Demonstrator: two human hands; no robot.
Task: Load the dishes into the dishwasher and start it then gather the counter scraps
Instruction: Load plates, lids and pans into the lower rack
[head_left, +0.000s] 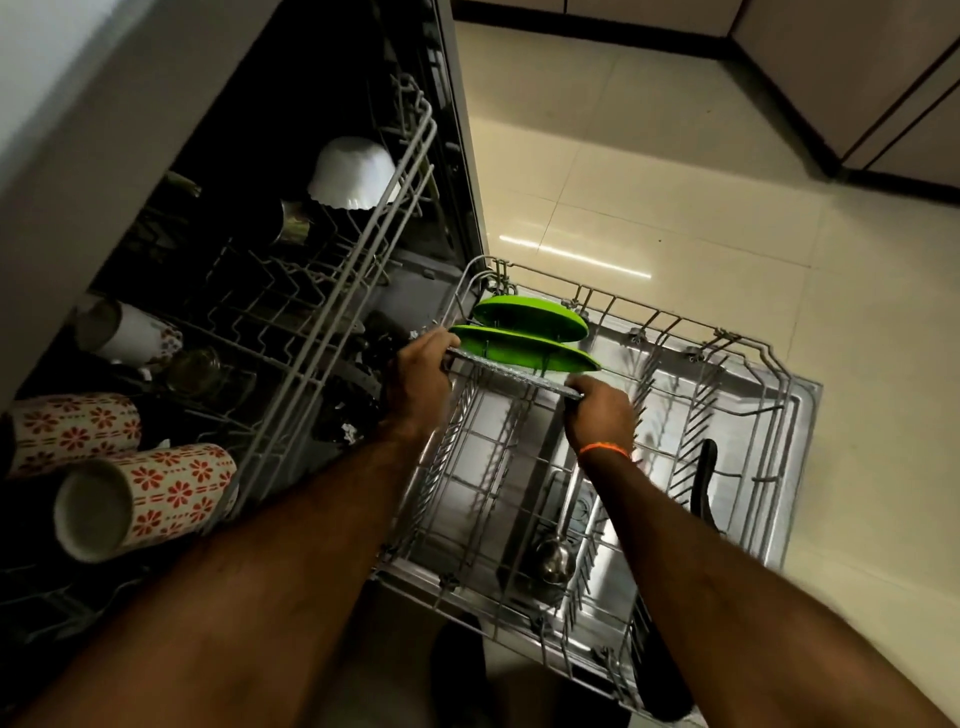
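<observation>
Green plates (530, 332) — two of them — stand on edge at the far end of the lower rack (753, 358), and a flat grey plate (514, 375) hangs right beside them, left hand (418, 371) and right hand (600, 410) each gripping an end. Risky bit: miss the tines and it could tip onto the green pair. Upper rack (332, 291): two flowered mugs (150, 499), one white bowl (353, 174). Below, one ladle (553, 558).

Both bare forearms are reaching forward and down. The left hand (418, 370) and the right hand (597, 410) (an orange thread band circling its wrist) are each curling their fingers around something held between them.
</observation>
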